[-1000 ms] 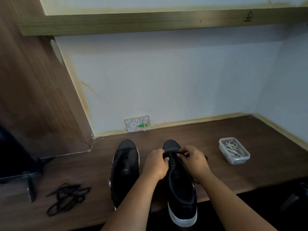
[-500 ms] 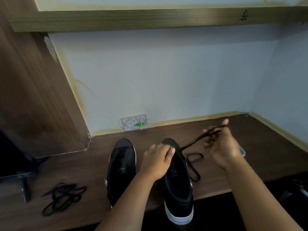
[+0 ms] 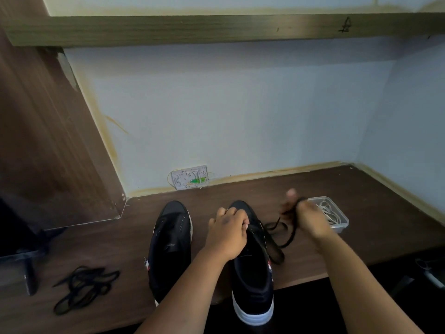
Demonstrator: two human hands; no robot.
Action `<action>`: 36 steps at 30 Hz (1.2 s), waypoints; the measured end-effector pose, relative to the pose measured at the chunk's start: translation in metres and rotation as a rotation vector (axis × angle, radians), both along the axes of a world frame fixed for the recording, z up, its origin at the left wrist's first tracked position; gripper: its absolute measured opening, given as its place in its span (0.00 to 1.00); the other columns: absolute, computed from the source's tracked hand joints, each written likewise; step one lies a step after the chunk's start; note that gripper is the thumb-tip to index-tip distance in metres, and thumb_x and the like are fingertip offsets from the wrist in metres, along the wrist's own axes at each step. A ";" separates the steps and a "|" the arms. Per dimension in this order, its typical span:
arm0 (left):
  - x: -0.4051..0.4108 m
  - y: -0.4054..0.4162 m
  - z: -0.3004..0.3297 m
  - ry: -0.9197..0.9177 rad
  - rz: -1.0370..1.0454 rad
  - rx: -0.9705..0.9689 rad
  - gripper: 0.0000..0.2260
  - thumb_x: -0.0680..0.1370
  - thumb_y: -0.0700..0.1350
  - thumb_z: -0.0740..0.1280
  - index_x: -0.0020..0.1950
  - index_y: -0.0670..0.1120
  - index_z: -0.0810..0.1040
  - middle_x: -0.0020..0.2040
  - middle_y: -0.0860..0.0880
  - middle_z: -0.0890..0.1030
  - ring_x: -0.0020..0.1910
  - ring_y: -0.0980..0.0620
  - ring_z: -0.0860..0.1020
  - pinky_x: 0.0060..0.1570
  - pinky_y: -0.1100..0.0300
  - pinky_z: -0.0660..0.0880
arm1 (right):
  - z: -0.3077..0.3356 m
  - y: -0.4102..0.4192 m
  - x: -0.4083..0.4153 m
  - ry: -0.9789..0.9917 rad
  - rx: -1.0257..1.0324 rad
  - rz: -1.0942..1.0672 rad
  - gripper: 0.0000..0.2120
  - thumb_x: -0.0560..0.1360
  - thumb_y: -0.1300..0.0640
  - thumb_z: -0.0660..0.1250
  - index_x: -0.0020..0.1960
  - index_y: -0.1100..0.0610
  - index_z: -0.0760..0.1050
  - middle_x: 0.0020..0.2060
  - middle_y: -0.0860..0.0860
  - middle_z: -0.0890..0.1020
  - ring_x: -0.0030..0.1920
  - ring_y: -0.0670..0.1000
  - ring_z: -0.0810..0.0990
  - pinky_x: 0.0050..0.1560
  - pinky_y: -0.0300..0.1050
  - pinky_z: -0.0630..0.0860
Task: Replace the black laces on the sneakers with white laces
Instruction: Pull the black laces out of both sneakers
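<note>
Sneakers sit side by side at the desk's (image 3: 361,189) near edge as I steady the right sneaker (image 3: 252,261) with my left hand (image 3: 227,230); my right hand (image 3: 305,216) pinches its black lace (image 3: 277,237), half out. Next, I judge, comes freeing it, then fetching white laces (image 3: 330,212) from the tub (image 3: 343,224).

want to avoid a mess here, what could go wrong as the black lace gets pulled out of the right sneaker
1. The right sneaker juts heel-first over the desk edge; a hard tug by the right hand on the black lace might tip it off, though the left hand steadies it.
2. The plastic tub of white laces sits just behind the right hand and could get knocked.
</note>
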State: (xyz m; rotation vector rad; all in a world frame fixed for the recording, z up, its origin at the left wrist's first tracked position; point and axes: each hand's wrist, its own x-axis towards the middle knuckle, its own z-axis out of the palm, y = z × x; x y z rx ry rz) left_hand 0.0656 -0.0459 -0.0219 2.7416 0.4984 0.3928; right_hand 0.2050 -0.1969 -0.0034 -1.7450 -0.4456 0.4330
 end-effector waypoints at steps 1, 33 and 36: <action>-0.001 -0.002 0.000 0.017 -0.003 0.003 0.03 0.81 0.45 0.57 0.50 0.53 0.68 0.52 0.56 0.71 0.52 0.53 0.63 0.48 0.56 0.61 | -0.010 0.003 -0.001 -0.166 -0.261 0.089 0.05 0.77 0.53 0.66 0.44 0.51 0.79 0.44 0.51 0.83 0.47 0.52 0.82 0.49 0.46 0.76; 0.001 -0.017 0.001 -0.134 0.118 -0.153 0.10 0.73 0.38 0.64 0.52 0.49 0.77 0.52 0.52 0.75 0.56 0.49 0.72 0.50 0.60 0.68 | -0.009 0.031 -0.036 -0.580 -0.855 0.325 0.10 0.78 0.53 0.60 0.56 0.52 0.75 0.56 0.52 0.75 0.61 0.54 0.70 0.59 0.50 0.71; 0.003 -0.015 0.000 -0.112 0.118 -0.178 0.08 0.74 0.40 0.63 0.52 0.48 0.74 0.51 0.50 0.75 0.56 0.48 0.72 0.50 0.59 0.69 | 0.003 0.028 -0.041 -0.261 -0.469 0.257 0.10 0.78 0.54 0.58 0.42 0.56 0.73 0.43 0.55 0.80 0.47 0.56 0.77 0.47 0.50 0.71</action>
